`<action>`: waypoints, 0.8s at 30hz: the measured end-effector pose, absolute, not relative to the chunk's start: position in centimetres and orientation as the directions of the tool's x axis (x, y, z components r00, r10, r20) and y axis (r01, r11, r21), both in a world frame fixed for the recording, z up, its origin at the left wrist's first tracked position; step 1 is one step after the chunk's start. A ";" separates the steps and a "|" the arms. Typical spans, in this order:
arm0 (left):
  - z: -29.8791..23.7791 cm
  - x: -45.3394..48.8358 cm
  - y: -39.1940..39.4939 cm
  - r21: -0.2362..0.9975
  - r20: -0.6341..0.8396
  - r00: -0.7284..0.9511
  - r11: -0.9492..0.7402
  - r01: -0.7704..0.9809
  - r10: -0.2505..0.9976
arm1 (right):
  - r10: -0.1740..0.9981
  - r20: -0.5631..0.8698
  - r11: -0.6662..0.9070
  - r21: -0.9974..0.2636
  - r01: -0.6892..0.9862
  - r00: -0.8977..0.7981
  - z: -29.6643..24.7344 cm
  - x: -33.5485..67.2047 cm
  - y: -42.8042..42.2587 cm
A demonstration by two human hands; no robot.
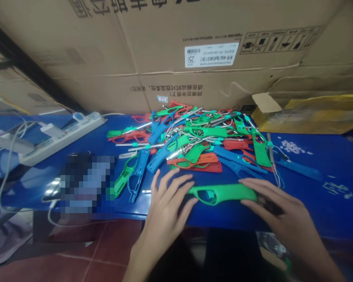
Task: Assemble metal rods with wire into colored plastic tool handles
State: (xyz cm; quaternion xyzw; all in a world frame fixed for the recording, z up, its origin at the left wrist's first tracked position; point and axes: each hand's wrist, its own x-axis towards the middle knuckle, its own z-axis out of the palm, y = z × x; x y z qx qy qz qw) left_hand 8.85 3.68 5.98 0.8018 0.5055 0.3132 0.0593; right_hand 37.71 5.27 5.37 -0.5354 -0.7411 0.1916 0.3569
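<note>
Holding one green lighter [232, 194] roughly level above the near edge of the blue desk [335, 156] — pinched at the handle end between fingers and thumb of the right hand [294, 207], and closed upon at the narrow rod end by the left hand [164, 199]. Probably gripped at both ends to keep it steady, leaving the trigger opening uncovered between. Heaped behind in a tangled pile [206, 131] of red, blue and green lighter parts, up against a large cardboard box [153, 47], likely for easy reach without crowding the work.

As for counts: in hand, just one; in the pile, too tangled to number. At its near left, two shells — one green [124, 180], one blue [141, 164]. To its right, one more blue shell [301, 169], plus two scatterings of small white bits [292, 147]. Beyond those, one small carton [312, 117]; at far left, one power strip [64, 137].
</note>
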 end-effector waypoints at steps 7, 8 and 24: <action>5.7 9.0 3.8 0.396 0.474 0.283 -0.489 0.777 0.834 | 0.930 0.307 0.363 -0.668 0.650 -0.204 5.1 37.7 5.7; 5.7 9.0 3.8 0.396 0.466 0.283 -0.484 0.780 0.838 | 0.931 0.299 0.361 -0.668 0.650 -0.210 5.1 37.7 5.8; 5.4 8.9 4.0 0.402 0.433 0.282 -0.464 0.790 0.856 | 0.948 0.212 0.315 -0.716 0.622 -0.236 5.2 37.4 6.0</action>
